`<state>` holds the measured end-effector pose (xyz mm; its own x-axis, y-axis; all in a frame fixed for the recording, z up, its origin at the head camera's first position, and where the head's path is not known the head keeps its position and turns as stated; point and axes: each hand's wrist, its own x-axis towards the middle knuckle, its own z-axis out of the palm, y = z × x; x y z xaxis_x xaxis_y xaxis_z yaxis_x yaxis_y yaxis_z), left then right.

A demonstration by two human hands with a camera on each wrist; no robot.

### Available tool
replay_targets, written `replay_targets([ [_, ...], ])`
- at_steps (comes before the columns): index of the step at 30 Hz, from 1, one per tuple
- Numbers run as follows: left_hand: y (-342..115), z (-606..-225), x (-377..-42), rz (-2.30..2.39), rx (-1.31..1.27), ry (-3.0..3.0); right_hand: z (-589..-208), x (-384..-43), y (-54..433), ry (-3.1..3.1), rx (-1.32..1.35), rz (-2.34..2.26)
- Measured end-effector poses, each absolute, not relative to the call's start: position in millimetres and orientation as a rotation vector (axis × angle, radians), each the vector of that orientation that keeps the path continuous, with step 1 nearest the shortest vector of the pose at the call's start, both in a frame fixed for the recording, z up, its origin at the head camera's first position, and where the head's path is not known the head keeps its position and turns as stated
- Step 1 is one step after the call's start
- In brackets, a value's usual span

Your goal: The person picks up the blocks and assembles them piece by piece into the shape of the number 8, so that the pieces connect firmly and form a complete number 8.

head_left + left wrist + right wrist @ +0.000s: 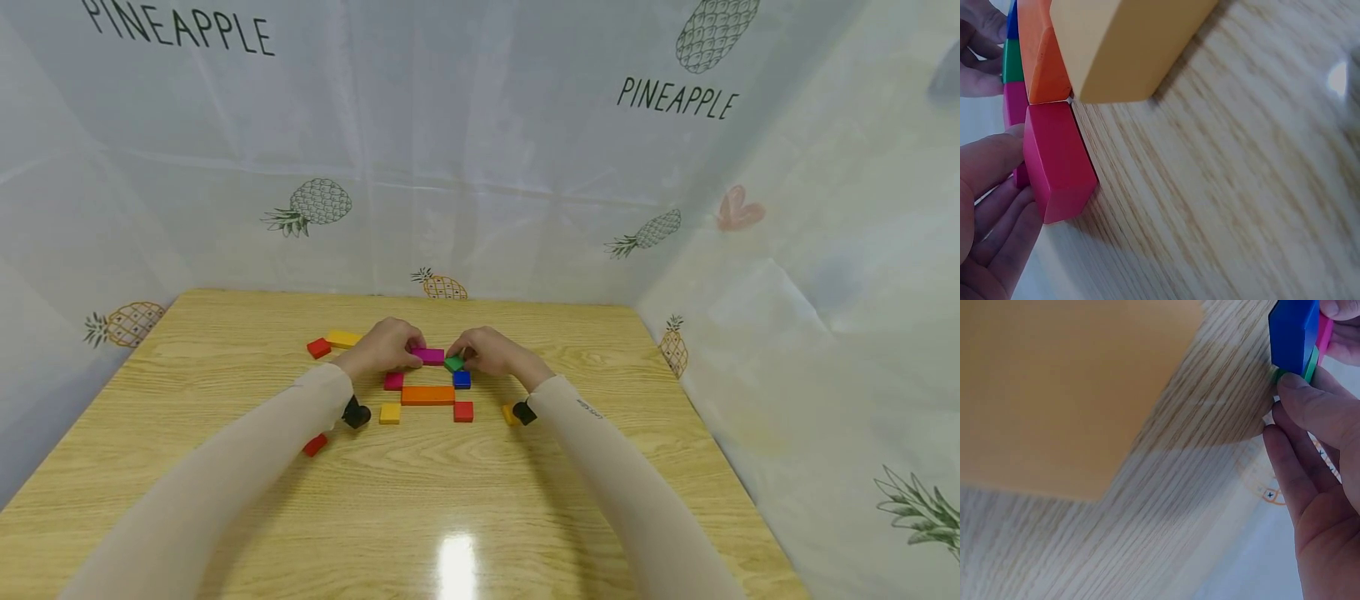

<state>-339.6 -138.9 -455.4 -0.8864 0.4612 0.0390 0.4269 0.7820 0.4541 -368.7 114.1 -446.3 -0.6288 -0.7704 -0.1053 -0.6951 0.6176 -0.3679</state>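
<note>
Here the purple block (431, 357) is pinched by its left end between the thumb and fingers of the left hand (385, 345), and right beside it the green block (453, 364) is gripped between the thumb and fingertips of the right hand (491, 351), tilted slightly against the purple one's end. Just in front, the blue block (462, 380) is seen on the right and the pink block (393, 382) on the left, with the orange block (428, 396) laid between and a little nearer. By its near corners are placed a small yellow block (390, 414) and a red block (463, 412). Farther right, an amber block (510, 415) is partly covered by the wrist camera (525, 412). Out left, a long yellow block (344, 339) is flanked by a second red block (318, 348), and a third red block (315, 445) is glimpsed beside the left sleeve (247, 467). All are carried by the wooden surface (420, 508), backed by a pineapple-printed cloth (465, 125).
</note>
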Motion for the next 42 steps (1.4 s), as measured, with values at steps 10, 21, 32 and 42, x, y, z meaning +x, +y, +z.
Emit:
replay_targets([
  [10, -139.5, -453.2, -338.3, 0.708, 0.718, 2.898, -446.2, -368.9, 113.7, 2.584, -1.206, -0.443],
  [21, -140.4, -455.2, -341.1, 0.706, 0.715, 2.887, -445.7, -368.9, 113.8, 2.586, -1.183, -0.445],
  [32, -140.2, -454.2, -340.5, 0.717, 0.717, 2.883, -444.9, -368.8, 114.2, 2.579, -1.173, -0.446],
  [42, -140.0, -452.7, -339.7, 0.726, 0.698, 2.872, -445.3, -369.5, 114.0, 2.584, -1.177, -0.427],
])
